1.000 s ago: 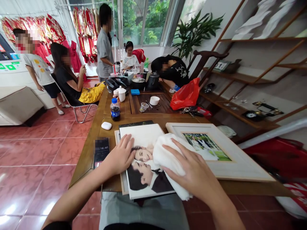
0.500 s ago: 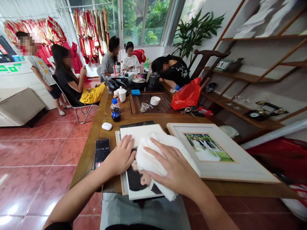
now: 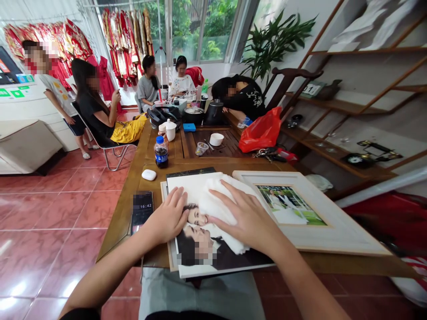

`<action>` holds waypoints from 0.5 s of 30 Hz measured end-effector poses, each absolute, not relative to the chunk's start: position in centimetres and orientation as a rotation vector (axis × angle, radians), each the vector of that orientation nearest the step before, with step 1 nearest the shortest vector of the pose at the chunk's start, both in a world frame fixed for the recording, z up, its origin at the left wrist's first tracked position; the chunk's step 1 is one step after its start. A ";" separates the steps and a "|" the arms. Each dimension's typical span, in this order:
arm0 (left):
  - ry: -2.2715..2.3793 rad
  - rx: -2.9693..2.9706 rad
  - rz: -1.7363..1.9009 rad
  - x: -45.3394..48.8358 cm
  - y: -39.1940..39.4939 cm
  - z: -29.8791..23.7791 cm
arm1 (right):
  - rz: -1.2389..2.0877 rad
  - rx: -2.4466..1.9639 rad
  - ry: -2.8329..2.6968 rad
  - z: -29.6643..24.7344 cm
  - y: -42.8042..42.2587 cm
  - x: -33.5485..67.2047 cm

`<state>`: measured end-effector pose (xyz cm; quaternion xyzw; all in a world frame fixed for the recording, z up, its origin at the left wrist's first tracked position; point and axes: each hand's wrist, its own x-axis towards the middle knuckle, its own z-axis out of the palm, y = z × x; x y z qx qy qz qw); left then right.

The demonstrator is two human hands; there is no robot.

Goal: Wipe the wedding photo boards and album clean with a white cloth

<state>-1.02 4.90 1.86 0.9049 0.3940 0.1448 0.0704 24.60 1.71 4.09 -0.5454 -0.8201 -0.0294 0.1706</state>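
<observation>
A large photo print of a couple (image 3: 223,255), mounted on a thick white-edged board, lies on the table in front of me, on top of other flat pieces. My left hand (image 3: 172,215) rests flat on its left edge, fingers stretched out. A bunched white cloth (image 3: 236,243) lies over the right part of the print. Spread over this cloth, my right hand (image 3: 248,218) presses it down and holds it against the surface. Right of the print, close to the cloth, lies a pale wooden picture frame (image 3: 336,235) with a smaller wedding photo inside.
The wooden table (image 3: 116,226) holds a phone (image 3: 143,209), a white earbud case (image 3: 148,174), a cola bottle (image 3: 161,153), a small white bowl (image 3: 216,139) and a red plastic bag (image 3: 262,131). Several people sit or stand beyond. Shelves (image 3: 347,106) stand at the right.
My right hand has slid the cloth to the right and slightly up across the print, uncovering more of the couple's faces. My left hand has stayed in place.
</observation>
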 end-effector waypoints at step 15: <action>1.167 2.727 0.449 -1.1 5.0 1.9 | 0.000 -1.636 -2.364 4.6 5.4 25.7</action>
